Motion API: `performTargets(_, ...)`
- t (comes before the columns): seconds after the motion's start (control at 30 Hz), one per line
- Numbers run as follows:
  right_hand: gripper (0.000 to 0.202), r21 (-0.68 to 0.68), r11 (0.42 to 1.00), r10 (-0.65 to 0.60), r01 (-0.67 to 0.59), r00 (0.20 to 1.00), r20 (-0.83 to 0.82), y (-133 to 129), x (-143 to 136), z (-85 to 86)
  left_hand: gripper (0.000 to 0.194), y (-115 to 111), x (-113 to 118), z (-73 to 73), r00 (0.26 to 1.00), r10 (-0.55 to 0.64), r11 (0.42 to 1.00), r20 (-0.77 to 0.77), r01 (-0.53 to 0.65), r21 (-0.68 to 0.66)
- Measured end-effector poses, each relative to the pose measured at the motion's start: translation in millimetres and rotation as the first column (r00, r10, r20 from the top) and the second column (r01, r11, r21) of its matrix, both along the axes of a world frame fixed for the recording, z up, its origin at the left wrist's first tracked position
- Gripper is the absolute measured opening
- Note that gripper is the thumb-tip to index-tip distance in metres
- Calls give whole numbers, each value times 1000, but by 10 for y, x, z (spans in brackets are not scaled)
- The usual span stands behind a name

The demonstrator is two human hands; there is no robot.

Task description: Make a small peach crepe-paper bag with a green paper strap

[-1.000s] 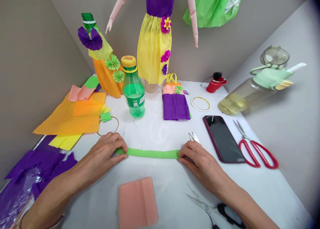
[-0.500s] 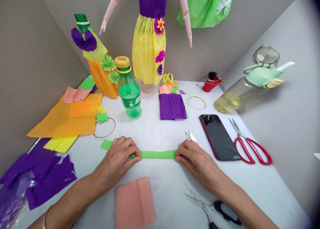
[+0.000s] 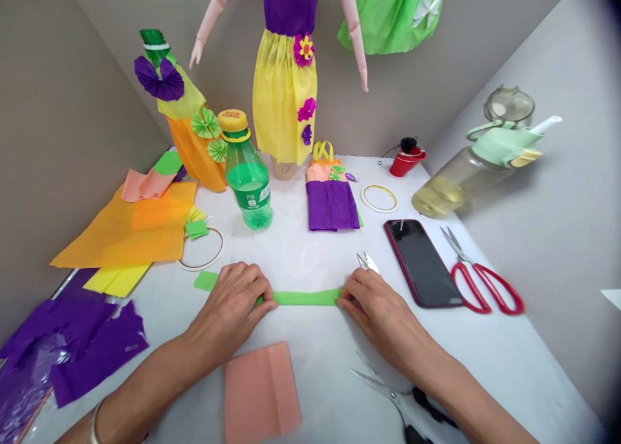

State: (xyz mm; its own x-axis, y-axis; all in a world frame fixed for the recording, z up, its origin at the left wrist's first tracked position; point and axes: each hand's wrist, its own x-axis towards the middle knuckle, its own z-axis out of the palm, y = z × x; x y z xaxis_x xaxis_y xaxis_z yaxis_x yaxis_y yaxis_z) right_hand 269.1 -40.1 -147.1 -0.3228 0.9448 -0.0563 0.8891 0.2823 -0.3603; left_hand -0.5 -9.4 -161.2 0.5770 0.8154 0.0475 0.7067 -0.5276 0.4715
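A narrow green paper strip (image 3: 305, 298) lies stretched level across the table between my hands. My left hand (image 3: 242, 301) pinches its left end, fingers curled over it. The opposite end is pinched by my right hand (image 3: 366, 301). Whether the strip is folded under my fingers is hidden. Just left of my left hand is a small green paper piece (image 3: 205, 280). Small thread snips (image 3: 369, 263) show behind my right hand. A salmon paper piece with a crease (image 3: 262, 392) lies in front, and black-handled scissors (image 3: 388, 392) are partly covered by my right forearm.
Orange paper (image 3: 121, 237) and torn purple paper (image 3: 97, 347) lie left. A green soda bottle (image 3: 252, 198) stands behind my left hand. Rightward are a phone (image 3: 424, 263), red-handled scissors (image 3: 473, 263), a tape roll (image 3: 379, 199) and a tilted water bottle (image 3: 451, 178). A dressed doll (image 3: 286, 94) stands behind.
The green strip between my hands looks slightly narrower, and my hands are a little closer together. The whole view has shifted slightly.
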Motion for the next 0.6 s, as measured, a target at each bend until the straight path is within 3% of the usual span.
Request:
performTargets(0.2, 16, -16, 1000, -22, 22, 1000, 19, -7, -4, -1, 6, 23, 47, 39, 1000, -4, 999, 8, 5, -37)
performTargets(0.37, 14, 17, 1000, -25, 25, 1000, 11, -1, 9, -11, 48, 4, 125, 42, 969, -237, 971, 68, 234, 46)
performTargets(0.47, 14, 17, 1000, -24, 24, 1000, -10, 3, 17, -15, 54, -13, 141, 30, 949, -311, 949, 56, 307, 70)
performTargets(0.6, 14, 20, 1000, -19, 20, 999, -43, 5, 39, -21, 55, -37, 138, 25, 948, -316, 945, 41, 310, 107)
